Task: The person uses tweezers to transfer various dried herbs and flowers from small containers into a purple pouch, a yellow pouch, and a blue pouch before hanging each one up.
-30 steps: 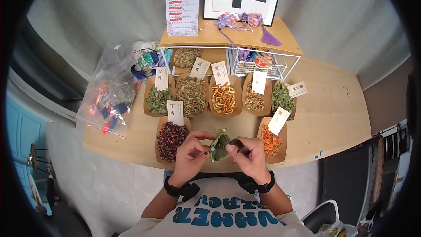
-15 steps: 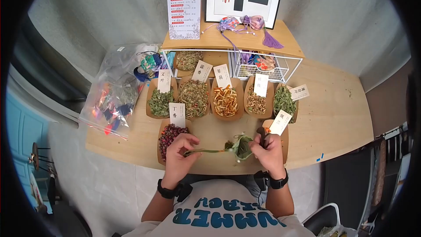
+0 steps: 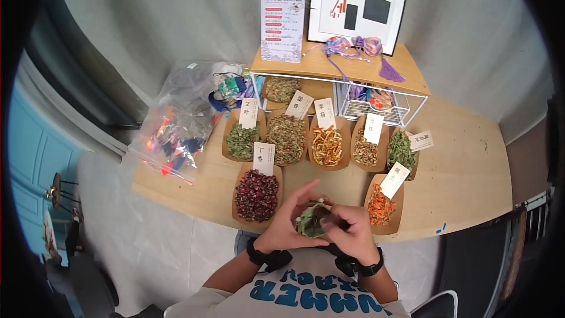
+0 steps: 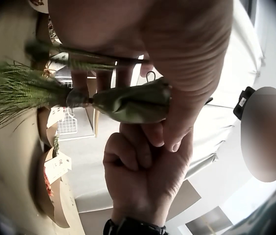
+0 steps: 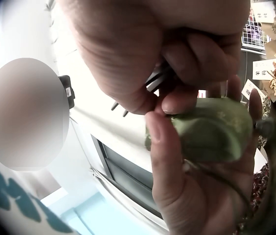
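Between both hands (image 3: 290, 224) sits the green pouch (image 3: 313, 220), touching their fingers.

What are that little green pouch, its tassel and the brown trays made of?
Green pouch: probably satin-like fabric, judging by its soft folds and slight sheen.
Tassel: fine, loose threads, though the fibre is unclear.
Brown trays: apparently matte card or stiff paper, given their thin, plain walls.

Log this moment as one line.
left hand: holding green pouch | right hand: fingers at pouch mouth | green tassel: attached at pouch's other end | orange bits: in tray
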Demonstrator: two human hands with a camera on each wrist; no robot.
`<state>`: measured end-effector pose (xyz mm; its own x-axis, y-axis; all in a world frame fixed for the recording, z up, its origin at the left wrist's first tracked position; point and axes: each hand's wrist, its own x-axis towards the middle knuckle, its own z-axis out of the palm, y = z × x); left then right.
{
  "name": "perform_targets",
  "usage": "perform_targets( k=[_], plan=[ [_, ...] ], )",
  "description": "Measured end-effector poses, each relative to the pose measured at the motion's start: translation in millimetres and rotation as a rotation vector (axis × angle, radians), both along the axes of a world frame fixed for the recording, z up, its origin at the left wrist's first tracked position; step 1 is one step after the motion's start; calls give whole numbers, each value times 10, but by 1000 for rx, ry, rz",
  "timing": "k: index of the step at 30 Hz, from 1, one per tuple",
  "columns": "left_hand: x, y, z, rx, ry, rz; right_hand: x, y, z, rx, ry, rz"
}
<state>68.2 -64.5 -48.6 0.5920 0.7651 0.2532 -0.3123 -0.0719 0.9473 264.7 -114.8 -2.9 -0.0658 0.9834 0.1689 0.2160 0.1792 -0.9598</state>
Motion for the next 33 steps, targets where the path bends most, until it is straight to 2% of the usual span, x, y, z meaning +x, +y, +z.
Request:
perform_targets(
  k=[1,4,6,9,11,12,13,17,19,21,23,25,27,28,31,33],
  plan=[
    [12,-4,-9,-4,0,8,3,8,-18,21,59,-10],
    [61,47,-65,3,-55,28,0,39,90,12,-9,34],
    [26,105,-106,246,135,90,-5,73,119,25,-42,71],
    [19,71,-122,164,61,105,-1,2,81,37,-86,102],
    [21,47,-107,136,27,122,14,-29,12,-98,101,-35],
    [20,33,-101,123,47,174,-65,-37,-4,-56,428,-71],
    [13,25,-84,112,69,228,-5,-64,23,-62,426,-68],
    [-9,62,-54,209,97,330,291,-168,366,-42,95,-68],
    [-17,89,-64,218,127,342,323,-189,697,198,-346,-15],
    [-16,91,-82,224,158,348,349,-271,780,163,-388,-51],
    [19,79,-102,204,134,350,369,-303,837,166,-611,-76],
    [81,49,-111,151,109,337,266,-237,782,223,-659,-117],
    [126,41,-94,101,85,328,117,-151,766,400,-794,-36],
    [125,43,-61,155,121,306,81,-147,686,434,-866,21],
    [72,76,-78,235,174,313,1,-119,687,439,-919,33],
    [56,77,-108,256,182,335,73,-95,705,431,-859,7]
  ],
)
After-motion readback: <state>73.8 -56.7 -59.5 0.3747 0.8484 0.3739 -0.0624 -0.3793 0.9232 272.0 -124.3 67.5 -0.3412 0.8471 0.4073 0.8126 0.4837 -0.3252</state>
